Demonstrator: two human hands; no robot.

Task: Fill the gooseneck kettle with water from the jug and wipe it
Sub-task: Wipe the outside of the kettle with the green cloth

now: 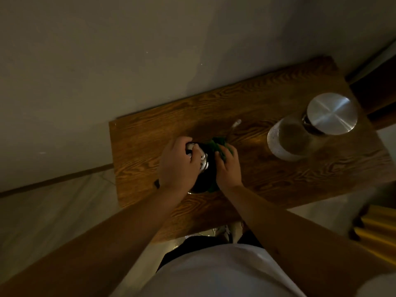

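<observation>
Kettle [204,168] upright between both hands, spout [235,124] toward the wall.

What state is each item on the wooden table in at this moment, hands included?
Gooseneck kettle: upright on the table, lid on, gripped from both sides.
Green cloth: bunched, pressed against the kettle's side.
Left hand: closed over the kettle's top.
Right hand: holding the cloth against the kettle.
Jug: upright, untouched, metal lid on.
Table: bearing kettle and jug.
</observation>
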